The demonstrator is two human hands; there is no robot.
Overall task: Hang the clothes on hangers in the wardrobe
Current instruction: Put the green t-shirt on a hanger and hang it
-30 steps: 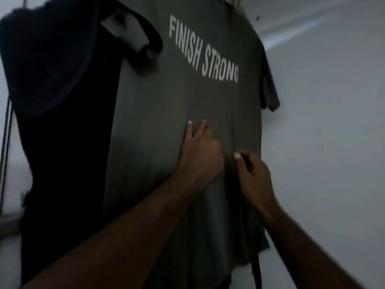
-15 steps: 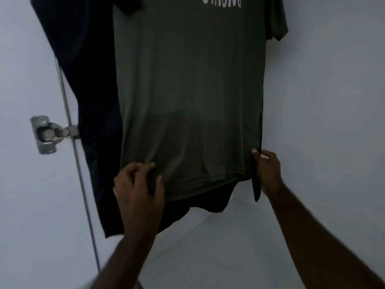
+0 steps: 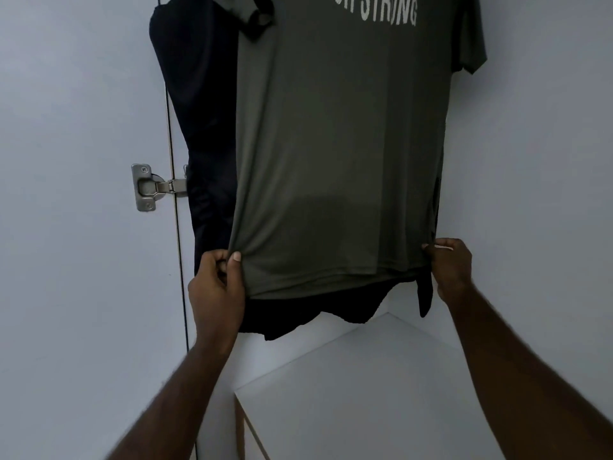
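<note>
Shirt hangs straight above my hands — left hand and right hand each pinching a bottom corner (hem level).

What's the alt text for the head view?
Left hand and right hand each pinch a bottom corner of a hanging grey T-shirt. A dark garment hangs behind it, a metal hinge to its left.

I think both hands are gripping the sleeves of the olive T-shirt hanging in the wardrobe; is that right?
Not quite: in the head view the left hand and right hand grip the bottom corners of the olive T-shirt, not its sleeves.
</note>
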